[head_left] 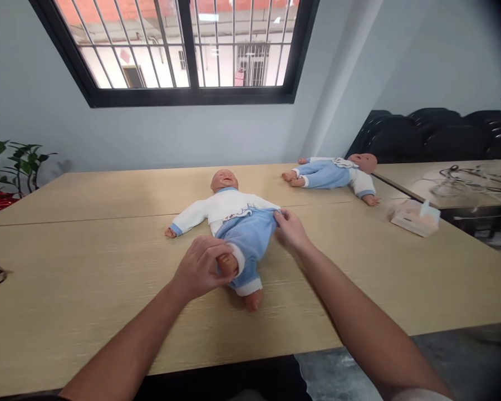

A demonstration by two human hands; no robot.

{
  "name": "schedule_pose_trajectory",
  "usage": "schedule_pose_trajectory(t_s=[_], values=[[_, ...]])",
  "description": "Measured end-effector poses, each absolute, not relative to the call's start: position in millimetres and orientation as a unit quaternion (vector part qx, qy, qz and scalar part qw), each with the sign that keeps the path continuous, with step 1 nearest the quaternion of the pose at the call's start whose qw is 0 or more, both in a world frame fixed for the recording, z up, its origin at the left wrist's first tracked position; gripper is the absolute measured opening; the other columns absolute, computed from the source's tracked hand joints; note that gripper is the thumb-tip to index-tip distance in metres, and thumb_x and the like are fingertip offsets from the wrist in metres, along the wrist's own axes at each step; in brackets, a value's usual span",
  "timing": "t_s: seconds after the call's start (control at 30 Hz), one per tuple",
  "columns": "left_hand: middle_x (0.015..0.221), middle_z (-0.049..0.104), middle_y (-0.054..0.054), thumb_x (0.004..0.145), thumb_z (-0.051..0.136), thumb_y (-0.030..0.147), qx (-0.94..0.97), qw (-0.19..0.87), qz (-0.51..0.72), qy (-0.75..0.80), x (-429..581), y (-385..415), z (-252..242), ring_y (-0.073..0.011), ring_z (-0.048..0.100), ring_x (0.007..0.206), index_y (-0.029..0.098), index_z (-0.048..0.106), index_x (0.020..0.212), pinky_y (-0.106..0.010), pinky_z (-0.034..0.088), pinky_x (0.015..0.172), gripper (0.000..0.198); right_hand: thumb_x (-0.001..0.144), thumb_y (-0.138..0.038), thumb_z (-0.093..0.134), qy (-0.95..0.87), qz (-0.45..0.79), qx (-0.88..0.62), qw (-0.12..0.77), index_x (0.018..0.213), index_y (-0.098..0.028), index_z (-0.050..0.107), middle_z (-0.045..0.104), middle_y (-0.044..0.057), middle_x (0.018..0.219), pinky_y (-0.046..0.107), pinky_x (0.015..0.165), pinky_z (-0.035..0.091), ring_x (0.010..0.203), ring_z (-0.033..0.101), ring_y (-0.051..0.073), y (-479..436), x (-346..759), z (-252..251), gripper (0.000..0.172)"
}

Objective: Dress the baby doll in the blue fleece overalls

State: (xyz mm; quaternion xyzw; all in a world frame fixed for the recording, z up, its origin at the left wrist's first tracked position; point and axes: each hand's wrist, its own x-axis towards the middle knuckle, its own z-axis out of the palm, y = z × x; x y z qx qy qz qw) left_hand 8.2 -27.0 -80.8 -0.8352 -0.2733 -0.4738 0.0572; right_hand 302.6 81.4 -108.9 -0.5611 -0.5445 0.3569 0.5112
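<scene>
the near doll (229, 207) lies face up on the table (108, 289). your left hand (199, 264) is curled around its foot (227, 265), just past the white cuff, and your right hand (291, 228) pinches the side of its blue pants (248, 235) between thumb and fingers. as you look, a second doll (328, 175) lies beyond the near doll and to its right; a tissue box (414, 217) sits well right of the near doll, a plant (25, 161) far left.

Head-worn view, facing forward and down across the table (87, 301), hands (198, 267) near, window (187, 50) ahead
</scene>
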Motion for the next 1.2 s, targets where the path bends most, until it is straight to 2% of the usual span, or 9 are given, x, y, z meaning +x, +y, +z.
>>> schedule_pose_trajectory(t_s=[0.17, 0.33, 0.57, 0.67, 0.8, 0.87, 0.93, 1.07, 1.2], values=[[0.113, 0.070, -0.009, 0.084, 0.083, 0.034, -0.826, 0.030, -0.485, -0.286, 9.6, -27.6, -84.3, -0.0240, 0.069, 0.101, 0.025, 0.053, 0.126, -0.041, 0.057, 0.088, 0.052, 0.087, -0.048, 0.070, -0.645, 0.209, -0.531, 0.508, 0.124, -0.022, 0.069, 0.062, 0.009, 0.108, 0.041, 0.095, 0.045, 0.097, 0.055, 0.026, 55.0, 289.2, -87.1, 0.045], [0.110, 0.069, -0.008, 0.083, 0.083, 0.034, -0.835, 0.036, -0.479, -0.270, 13.1, -29.1, -85.7, -0.0232, 0.068, 0.099, 0.025, 0.053, 0.126, -0.040, 0.057, 0.087, 0.053, 0.093, -0.044, 0.062, -0.725, 0.291, -0.482, 0.397, 0.100, -0.024, 0.072, 0.054, 0.000, 0.069, 0.036, 0.073, 0.043, 0.066, 0.048, 0.021, 38.7, 268.2, -87.2, 0.023], [0.109, 0.069, -0.008, 0.082, 0.085, 0.036, -0.836, 0.046, -0.487, -0.250, 15.4, -28.2, -88.4, -0.0228, 0.068, 0.098, 0.024, 0.054, 0.124, -0.040, 0.058, 0.085, 0.053, 0.092, -0.038, 0.057, -0.664, 0.231, -0.577, 0.417, 0.091, -0.021, 0.064, 0.060, 0.001, 0.072, 0.033, 0.068, 0.039, 0.069, 0.054, 0.021, 57.6, 276.6, -99.3, 0.018], [0.109, 0.068, -0.008, 0.082, 0.086, 0.034, -0.825, 0.045, -0.506, -0.249, 18.0, -29.0, -89.4, -0.0227, 0.069, 0.098, 0.023, 0.054, 0.125, -0.039, 0.059, 0.086, 0.054, 0.095, -0.051, 0.059, -0.644, 0.307, -0.580, 0.392, 0.093, -0.022, 0.063, 0.060, 0.000, 0.064, 0.032, 0.060, 0.040, 0.059, 0.054, 0.020, 51.0, 279.7, -91.1, 0.029], [0.114, 0.068, -0.009, 0.086, 0.083, 0.029, -0.822, 0.034, -0.506, -0.259, 29.8, -35.4, -93.8, -0.0218, 0.070, 0.101, 0.024, 0.054, 0.130, -0.037, 0.061, 0.089, 0.053, 0.094, -0.087, 0.035, -0.599, 0.540, -0.516, 0.287, 0.100, -0.022, 0.065, 0.064, 0.003, 0.060, 0.033, 0.050, 0.047, 0.047, 0.056, 0.020, 26.3, 273.3, -75.5, 0.072], [0.120, 0.068, -0.010, 0.090, 0.079, 0.029, -0.841, 0.019, -0.480, -0.250, 39.0, -41.5, -95.9, -0.0225, 0.070, 0.109, 0.024, 0.052, 0.137, -0.036, 0.061, 0.093, 0.055, 0.092, -0.091, 0.027, -0.573, 0.596, -0.505, 0.249, 0.109, -0.019, 0.067, 0.071, 0.008, 0.074, 0.036, 0.054, 0.055, 0.059, 0.066, 0.024, 16.4, 270.3, -69.0, 0.084], [0.129, 0.066, -0.013, 0.092, 0.076, 0.032, -0.871, -0.011, -0.444, -0.211, 46.8, -47.3, -96.9, -0.0228, 0.068, 0.118, 0.022, 0.046, 0.146, -0.034, 0.060, 0.099, 0.062, 0.094, -0.087, 0.035, -0.573, 0.606, -0.490, 0.254, 0.128, -0.019, 0.064, 0.075, 0.012, 0.101, 0.037, 0.066, 0.062, 0.086, 0.073, 0.027, 12.1, 270.4, -64.2, 0.081], [0.140, 0.064, -0.011, 0.099, 0.065, 0.026, -0.901, -0.073, -0.402, -0.148, 45.3, -46.2, -98.1, -0.0206, 0.063, 0.128, 0.025, 0.041, 0.151, -0.034, 0.055, 0.108, 0.057, 0.093, -0.065, 0.065, -0.610, 0.607, -0.446, 0.244, 0.153, -0.025, 0.045, 0.063, 0.010, 0.142, 0.040, 0.089, 0.062, 0.121, 0.066, 0.029, 18.3, 280.2, -60.0, 0.075], [0.135, 0.063, -0.011, 0.101, 0.060, 0.029, -0.759, -0.109, -0.496, -0.407, 22.2, -18.3, -107.2, -0.0260, 0.058, 0.129, 0.024, 0.055, 0.137, -0.046, 0.045, 0.115, 0.037, 0.092, -0.049, 0.069, -0.677, 0.545, -0.449, 0.207, 0.151, -0.021, 0.047, 0.058, 0.012, 0.149, 0.048, 0.111, 0.051, 0.135, 0.057, 0.031, 30.3, 292.5, -62.0, 0.069]])
